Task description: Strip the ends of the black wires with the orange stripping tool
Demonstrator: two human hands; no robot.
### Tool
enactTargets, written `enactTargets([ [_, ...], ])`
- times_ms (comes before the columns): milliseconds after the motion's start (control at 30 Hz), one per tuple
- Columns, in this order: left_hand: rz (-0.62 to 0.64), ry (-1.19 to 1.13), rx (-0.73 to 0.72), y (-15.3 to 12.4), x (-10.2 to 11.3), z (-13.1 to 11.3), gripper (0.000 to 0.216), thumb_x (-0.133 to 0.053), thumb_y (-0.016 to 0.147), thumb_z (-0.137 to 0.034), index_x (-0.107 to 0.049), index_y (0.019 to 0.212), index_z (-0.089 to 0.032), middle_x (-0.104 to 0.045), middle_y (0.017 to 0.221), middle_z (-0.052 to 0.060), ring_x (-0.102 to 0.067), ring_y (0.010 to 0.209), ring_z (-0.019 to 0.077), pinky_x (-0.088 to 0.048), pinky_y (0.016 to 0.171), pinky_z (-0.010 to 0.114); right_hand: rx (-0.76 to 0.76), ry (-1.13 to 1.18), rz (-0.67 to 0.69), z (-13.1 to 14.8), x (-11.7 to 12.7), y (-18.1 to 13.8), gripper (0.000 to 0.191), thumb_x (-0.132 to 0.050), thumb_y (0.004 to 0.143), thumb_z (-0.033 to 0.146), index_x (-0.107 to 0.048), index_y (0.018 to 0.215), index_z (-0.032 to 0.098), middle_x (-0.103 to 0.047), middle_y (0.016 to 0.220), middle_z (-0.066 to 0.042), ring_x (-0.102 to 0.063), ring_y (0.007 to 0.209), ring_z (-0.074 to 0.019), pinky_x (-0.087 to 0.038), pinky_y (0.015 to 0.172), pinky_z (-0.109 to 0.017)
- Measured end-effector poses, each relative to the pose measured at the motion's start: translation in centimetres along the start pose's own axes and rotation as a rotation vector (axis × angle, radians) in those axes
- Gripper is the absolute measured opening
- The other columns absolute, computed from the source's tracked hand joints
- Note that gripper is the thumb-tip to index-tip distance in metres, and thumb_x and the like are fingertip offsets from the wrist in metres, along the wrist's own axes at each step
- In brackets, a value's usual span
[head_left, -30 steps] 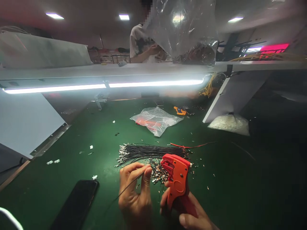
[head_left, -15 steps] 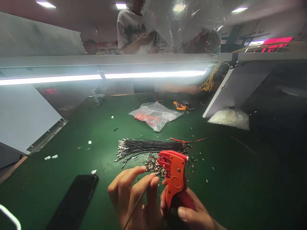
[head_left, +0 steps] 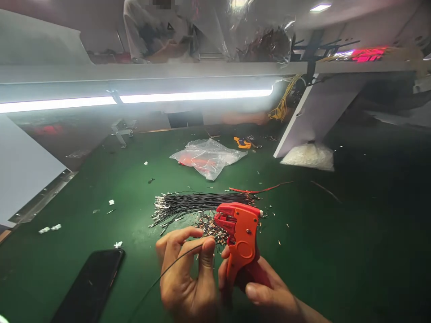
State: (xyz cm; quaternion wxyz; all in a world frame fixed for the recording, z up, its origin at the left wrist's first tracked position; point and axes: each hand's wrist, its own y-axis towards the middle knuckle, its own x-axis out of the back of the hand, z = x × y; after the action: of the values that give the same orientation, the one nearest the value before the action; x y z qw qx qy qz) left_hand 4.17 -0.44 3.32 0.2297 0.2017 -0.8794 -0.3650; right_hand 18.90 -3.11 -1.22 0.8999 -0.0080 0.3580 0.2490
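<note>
Between thumb and forefinger, my left hand (head_left: 188,269) pinches a thin black wire (head_left: 170,265), which trails down toward the lower left. Its pinched end is just left of the jaws of an orange and red wire stripper (head_left: 243,240). My right hand (head_left: 266,287) is wrapped around the stripper's handles. Behind the tool lies a bundle of black wires (head_left: 198,202) with metal terminals at the left ends and bare copper at the right. A heap of short wire scraps (head_left: 210,226) sits in front of the bundle, partly hidden by my fingers and the tool.
A black phone (head_left: 89,287) lies at the lower left of the green table (head_left: 319,260). Farther back are a clear plastic bag (head_left: 210,157), an orange tool (head_left: 242,142) and a bag of white pieces (head_left: 308,157). A person (head_left: 161,33) stands beyond the lit shelf.
The view has shifted, so the surroundings sit farther left and slightly higher. My left hand has turned, and the wire now slants more to the left. The stripper stays in my right hand.
</note>
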Motion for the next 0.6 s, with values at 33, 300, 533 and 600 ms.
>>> enactTargets([
  [33, 0.009, -0.001, -0.004, -0.08, 0.05, -0.06, 0.014, -0.064, 0.087, -0.009, -0.066, 0.082, -0.022, -0.062, 0.090, 0.003, -0.052, 0.092, 0.0185, -0.042, 0.078, 0.034, 0.002, -0.020, 0.007, -0.01, 0.04, -0.07, 0.042, -0.067, 0.087, 0.038, -0.057, 0.124, 0.021, -0.065, 0.095, -0.007, -0.061, 0.077, -0.0185, -0.049, 0.072, -0.035],
  [300, 0.019, 0.049, -0.139, -0.17, -0.22, -0.57, 0.016, -0.062, 0.084, -0.004, -0.064, 0.078, -0.020, -0.063, 0.087, 0.003, -0.052, 0.088, 0.0184, -0.041, 0.079, 0.034, -0.037, -0.123, -0.046, 0.68, -0.18, 0.01, 0.030, -0.066, 0.089, 0.040, -0.063, 0.114, 0.024, -0.062, 0.090, -0.006, -0.059, 0.080, -0.0201, -0.049, 0.075, -0.036],
  [533, 0.079, 0.220, -0.372, 0.12, 0.43, -0.22, 0.011, -0.066, 0.081, -0.008, -0.065, 0.083, -0.019, -0.066, 0.086, 0.005, -0.054, 0.088, 0.0196, -0.042, 0.079, 0.032, -0.051, -0.139, -0.054, 0.52, -0.13, 0.15, 0.034, -0.069, 0.086, 0.046, -0.063, 0.110, 0.023, -0.059, 0.089, -0.006, -0.057, 0.078, -0.0208, -0.049, 0.072, -0.036],
  [600, 0.078, 0.256, -0.393, -0.01, 0.60, -0.47, 0.010, -0.067, 0.082, -0.010, -0.065, 0.084, -0.020, -0.067, 0.085, 0.004, -0.055, 0.087, 0.0199, -0.042, 0.078, 0.032, -0.065, -0.121, -0.054, 0.50, -0.17, 0.17, 0.035, -0.070, 0.084, 0.048, -0.062, 0.107, 0.023, -0.058, 0.087, -0.006, -0.057, 0.075, -0.0203, -0.048, 0.071, -0.036],
])
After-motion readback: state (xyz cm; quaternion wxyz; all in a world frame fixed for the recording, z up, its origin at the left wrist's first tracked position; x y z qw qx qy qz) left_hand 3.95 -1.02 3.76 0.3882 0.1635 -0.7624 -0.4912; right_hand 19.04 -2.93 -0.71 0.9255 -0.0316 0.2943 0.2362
